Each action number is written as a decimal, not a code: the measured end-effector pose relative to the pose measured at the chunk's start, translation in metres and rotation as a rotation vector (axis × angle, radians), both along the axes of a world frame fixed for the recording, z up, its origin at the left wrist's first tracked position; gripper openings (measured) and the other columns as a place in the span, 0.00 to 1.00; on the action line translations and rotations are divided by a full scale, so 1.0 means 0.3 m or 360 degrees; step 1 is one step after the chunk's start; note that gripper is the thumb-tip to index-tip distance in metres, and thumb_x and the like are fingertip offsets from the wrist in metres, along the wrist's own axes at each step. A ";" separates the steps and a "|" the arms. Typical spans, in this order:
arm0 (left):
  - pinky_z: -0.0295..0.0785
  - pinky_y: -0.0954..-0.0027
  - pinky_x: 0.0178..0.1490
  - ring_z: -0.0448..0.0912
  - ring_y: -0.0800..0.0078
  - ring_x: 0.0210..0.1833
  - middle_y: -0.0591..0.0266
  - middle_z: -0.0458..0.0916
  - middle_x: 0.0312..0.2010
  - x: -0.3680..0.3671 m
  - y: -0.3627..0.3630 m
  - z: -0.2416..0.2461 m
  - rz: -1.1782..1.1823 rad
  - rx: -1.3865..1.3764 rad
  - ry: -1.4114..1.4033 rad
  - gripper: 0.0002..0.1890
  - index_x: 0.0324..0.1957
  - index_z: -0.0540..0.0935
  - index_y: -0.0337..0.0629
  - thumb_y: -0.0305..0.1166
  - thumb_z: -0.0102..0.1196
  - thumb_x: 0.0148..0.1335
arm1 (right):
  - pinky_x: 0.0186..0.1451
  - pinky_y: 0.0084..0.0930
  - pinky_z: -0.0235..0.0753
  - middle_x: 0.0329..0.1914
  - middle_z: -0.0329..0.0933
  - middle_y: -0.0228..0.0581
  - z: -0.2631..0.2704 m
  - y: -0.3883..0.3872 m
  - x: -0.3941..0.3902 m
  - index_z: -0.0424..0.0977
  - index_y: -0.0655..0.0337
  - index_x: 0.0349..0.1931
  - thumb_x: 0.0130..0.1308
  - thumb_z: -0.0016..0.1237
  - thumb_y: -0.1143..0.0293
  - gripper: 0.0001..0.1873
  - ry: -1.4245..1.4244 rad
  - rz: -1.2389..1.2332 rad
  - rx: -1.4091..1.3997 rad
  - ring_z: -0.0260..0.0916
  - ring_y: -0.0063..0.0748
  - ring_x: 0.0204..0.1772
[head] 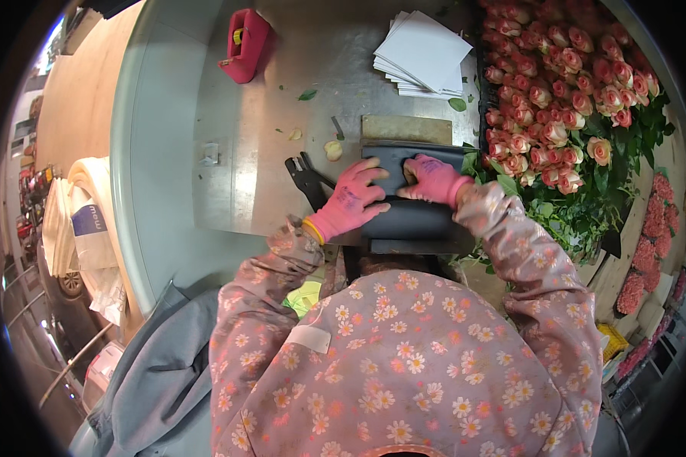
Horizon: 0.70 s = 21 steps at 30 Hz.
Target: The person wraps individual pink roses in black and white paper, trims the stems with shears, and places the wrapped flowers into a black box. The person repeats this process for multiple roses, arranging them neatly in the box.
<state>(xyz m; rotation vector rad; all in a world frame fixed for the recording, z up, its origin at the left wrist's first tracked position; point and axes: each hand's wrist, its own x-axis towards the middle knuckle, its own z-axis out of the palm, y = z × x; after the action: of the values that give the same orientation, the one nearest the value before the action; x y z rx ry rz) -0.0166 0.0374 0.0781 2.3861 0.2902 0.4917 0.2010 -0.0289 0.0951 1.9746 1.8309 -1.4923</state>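
Both my hands wear pink knit gloves and are over a black sheet-covered form (414,220) at the bench edge. My left hand (354,197) reaches across its left side with fingers spread and nothing visible in them. Resting on its upper part, my right hand (434,180) has curled fingers and the thumb apart; whether it pinches the black sheet is hidden. A metal plate (406,130) stands along the form's far side. A black hand tool (307,181) lies just left of my left hand, partly under it.
Pink-edged roses (554,103) with leafy stems fill the right side. White cards (423,54) lie stacked at the back of the metal bench (314,45). A pink tape dispenser (244,45) stands back left. Loose petals (332,151) and a leaf (307,95) are scattered about.
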 end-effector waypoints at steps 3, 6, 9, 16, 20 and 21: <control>0.59 0.53 0.62 0.63 0.48 0.60 0.55 0.71 0.50 -0.016 -0.112 -0.125 0.0690 -0.0222 -0.0163 0.14 0.30 0.76 0.42 0.33 0.67 0.43 | 0.50 0.38 0.69 0.44 0.70 0.50 0.008 -0.016 0.040 0.72 0.61 0.41 0.50 0.56 0.46 0.28 0.0197 0.0066 0.0133 0.69 0.52 0.48; 0.62 0.55 0.60 0.68 0.52 0.56 0.57 0.74 0.45 0.033 -0.180 -0.120 0.1338 -0.0299 -0.0351 0.13 0.33 0.76 0.41 0.32 0.64 0.46 | 0.49 0.38 0.69 0.43 0.69 0.49 -0.042 -0.049 0.056 0.70 0.59 0.40 0.49 0.57 0.58 0.21 0.0184 0.0037 0.0200 0.68 0.51 0.49; 0.64 0.56 0.58 0.71 0.54 0.52 0.56 0.75 0.41 0.039 -0.095 -0.007 -0.0117 0.0048 0.0039 0.13 0.39 0.75 0.41 0.28 0.59 0.49 | 0.48 0.39 0.70 0.43 0.68 0.49 -0.026 -0.064 0.032 0.69 0.58 0.40 0.49 0.56 0.64 0.17 0.0056 0.0046 0.0329 0.69 0.51 0.49; 0.63 0.61 0.60 0.71 0.65 0.54 0.60 0.75 0.46 0.094 -0.107 0.015 -0.0817 0.0071 -0.0063 0.15 0.44 0.75 0.45 0.37 0.54 0.54 | 0.54 0.33 0.68 0.58 0.66 0.39 0.001 -0.115 -0.085 0.67 0.55 0.52 0.52 0.49 0.67 0.23 -0.0766 0.0261 0.1296 0.65 0.41 0.57; 0.61 0.63 0.62 0.68 0.68 0.59 0.64 0.71 0.53 0.108 -0.100 -0.010 -0.0936 0.0415 0.0165 0.22 0.50 0.72 0.49 0.40 0.55 0.53 | 0.59 0.34 0.63 0.60 0.64 0.37 0.017 -0.097 -0.044 0.65 0.55 0.56 0.55 0.44 0.68 0.25 -0.0623 0.0161 0.1013 0.60 0.38 0.63; 0.61 0.63 0.62 0.68 0.68 0.59 0.64 0.71 0.53 0.110 -0.097 0.005 -0.0923 0.0478 0.0187 0.22 0.50 0.72 0.49 0.40 0.55 0.53 | 0.60 0.35 0.62 0.62 0.62 0.38 0.013 -0.110 -0.048 0.64 0.55 0.58 0.55 0.45 0.68 0.27 -0.0618 0.0186 0.0956 0.59 0.39 0.64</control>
<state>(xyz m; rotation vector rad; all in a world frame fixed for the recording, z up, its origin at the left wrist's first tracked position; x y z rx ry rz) 0.0163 0.0083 0.0796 2.6336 -0.4500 0.1261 0.1867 -0.0618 0.0991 2.1191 2.3167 -0.4921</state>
